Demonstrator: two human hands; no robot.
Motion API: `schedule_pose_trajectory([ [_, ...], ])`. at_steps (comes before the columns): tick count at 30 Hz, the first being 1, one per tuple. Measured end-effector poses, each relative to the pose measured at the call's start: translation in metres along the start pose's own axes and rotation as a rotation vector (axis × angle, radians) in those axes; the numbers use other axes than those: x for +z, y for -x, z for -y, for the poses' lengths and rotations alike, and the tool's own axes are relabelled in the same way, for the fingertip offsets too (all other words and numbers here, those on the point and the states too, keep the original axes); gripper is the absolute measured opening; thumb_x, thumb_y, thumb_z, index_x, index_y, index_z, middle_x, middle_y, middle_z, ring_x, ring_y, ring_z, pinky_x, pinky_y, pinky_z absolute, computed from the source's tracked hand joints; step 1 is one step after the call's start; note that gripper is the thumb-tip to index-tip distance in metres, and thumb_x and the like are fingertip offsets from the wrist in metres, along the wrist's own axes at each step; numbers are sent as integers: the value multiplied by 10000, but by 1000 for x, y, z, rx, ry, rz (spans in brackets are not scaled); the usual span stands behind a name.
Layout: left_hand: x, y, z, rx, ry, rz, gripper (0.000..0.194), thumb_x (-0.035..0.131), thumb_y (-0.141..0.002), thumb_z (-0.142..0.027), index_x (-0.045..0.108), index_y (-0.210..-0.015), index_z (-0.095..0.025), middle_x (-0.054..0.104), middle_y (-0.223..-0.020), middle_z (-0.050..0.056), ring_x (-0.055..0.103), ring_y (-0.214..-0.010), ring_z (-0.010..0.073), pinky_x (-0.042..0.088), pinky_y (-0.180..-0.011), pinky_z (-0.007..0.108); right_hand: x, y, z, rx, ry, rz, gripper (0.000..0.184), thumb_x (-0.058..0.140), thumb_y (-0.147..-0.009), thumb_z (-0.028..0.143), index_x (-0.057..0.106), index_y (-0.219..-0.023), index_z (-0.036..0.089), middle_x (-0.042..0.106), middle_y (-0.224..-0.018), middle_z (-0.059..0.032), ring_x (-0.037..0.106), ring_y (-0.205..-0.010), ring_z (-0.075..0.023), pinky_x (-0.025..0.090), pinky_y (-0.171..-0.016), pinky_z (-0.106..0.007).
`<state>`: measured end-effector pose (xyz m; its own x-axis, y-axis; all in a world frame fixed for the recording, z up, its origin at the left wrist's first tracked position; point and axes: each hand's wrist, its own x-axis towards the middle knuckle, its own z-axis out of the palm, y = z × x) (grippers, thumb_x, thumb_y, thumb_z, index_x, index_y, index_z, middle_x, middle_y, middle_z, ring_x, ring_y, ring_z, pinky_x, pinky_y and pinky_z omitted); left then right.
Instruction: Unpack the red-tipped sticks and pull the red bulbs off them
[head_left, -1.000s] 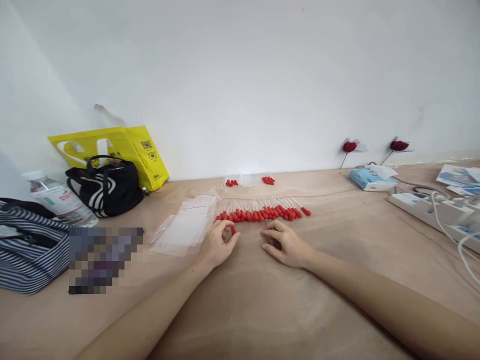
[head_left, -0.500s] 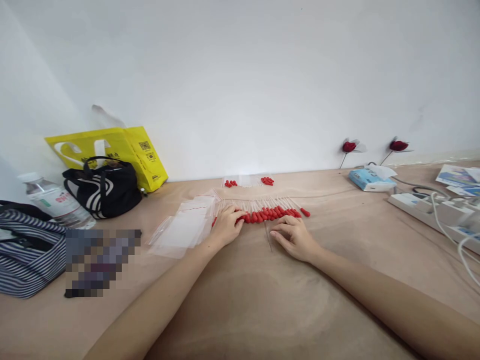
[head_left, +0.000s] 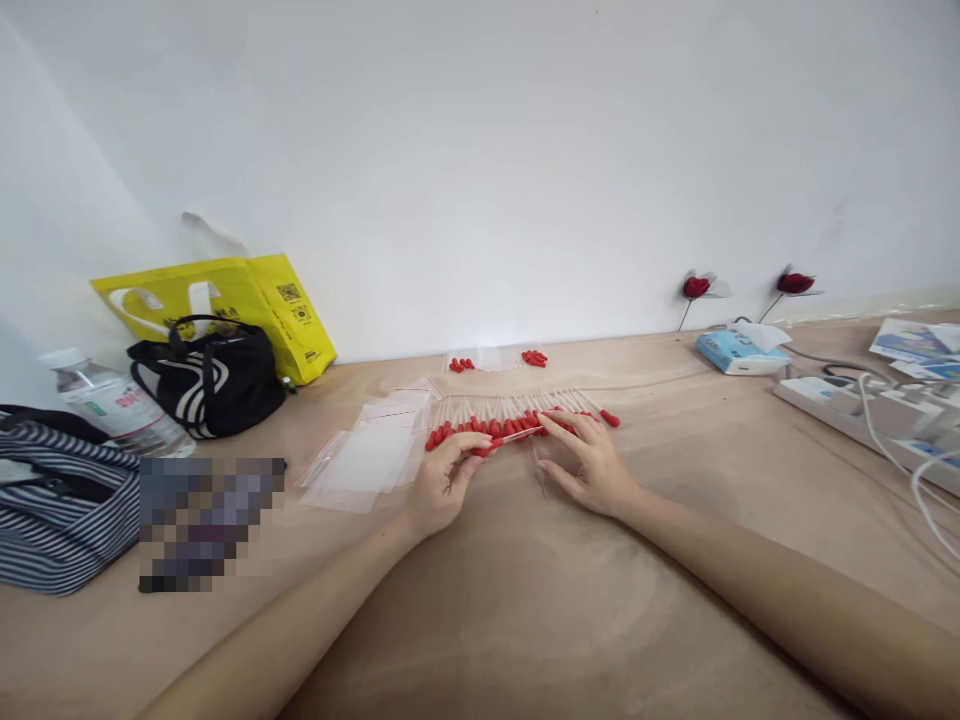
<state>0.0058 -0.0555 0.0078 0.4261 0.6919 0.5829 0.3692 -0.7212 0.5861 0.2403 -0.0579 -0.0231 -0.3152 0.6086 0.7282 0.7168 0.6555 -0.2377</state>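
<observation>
Head view, the only one: one red-tipped stick [head_left: 491, 446] is held by its red end between thumb and fingertips of the left hand [head_left: 442, 485], which are clamped together on it. The stick is carried just on the near side of the row of red-tipped sticks [head_left: 454, 432]. Its long axis is laid crosswise: the pale stem is pointed from the left fingers to the right and slightly away, toward the index fingertip of the right hand [head_left: 600, 470]. The red end is nearer the left hand, the free end nearer the right. The right fingers are spread, thumb well apart from index; whether the stem is touched by that index can't be told, as the contact is too small. In the row, red ends are turned toward the person and stems toward the wall [head_left: 480, 180]. Flat clear bags [head_left: 367, 460] are laid left of the row. Labels: two QR-type codes and dark lettering, partly covered, are carried by the yellow bag [head_left: 304, 340]; white curved stripes by the black bag [head_left: 244, 385]; a red-and-green label by the bottle [head_left: 124, 405]. On the blue tissue pack [head_left: 739, 350], perhaps "CA" is printed; nothing else is legible.
</observation>
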Motion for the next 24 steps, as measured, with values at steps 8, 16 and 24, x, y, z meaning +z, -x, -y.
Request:
schedule_pose_trajectory([
  [8,14,1,-2,-1,181,199,164,425,-820,-188,532,-940,-158,588,-1041,102,562,-974,162,487,-834,320,0,-3,3,-128,6,119,316,477,-832,316,519,-1141,266,621,-1035,-40,475,-1053,-211,248,-953,-457],
  [16,16,0,-1,91,-236,78,241,523,-789,-282,560,-1002,-174,644,-972,73,573,-957,185,437,-861,368,6,-3,10,-233,57,14,207,467,-831,230,602,-987,246,658,-745,1,539,-812,-149,265,-920,-424],
  [24,22,0,7,278,-565,134,246,433,-853,-239,570,-1056,-210,581,-1143,56,419,-1178,225,194,-1009,508,5,-4,17,-336,170,-5,270,444,-808,147,581,-1025,232,664,-777,-6,547,-831,-151,233,-965,-436],
])
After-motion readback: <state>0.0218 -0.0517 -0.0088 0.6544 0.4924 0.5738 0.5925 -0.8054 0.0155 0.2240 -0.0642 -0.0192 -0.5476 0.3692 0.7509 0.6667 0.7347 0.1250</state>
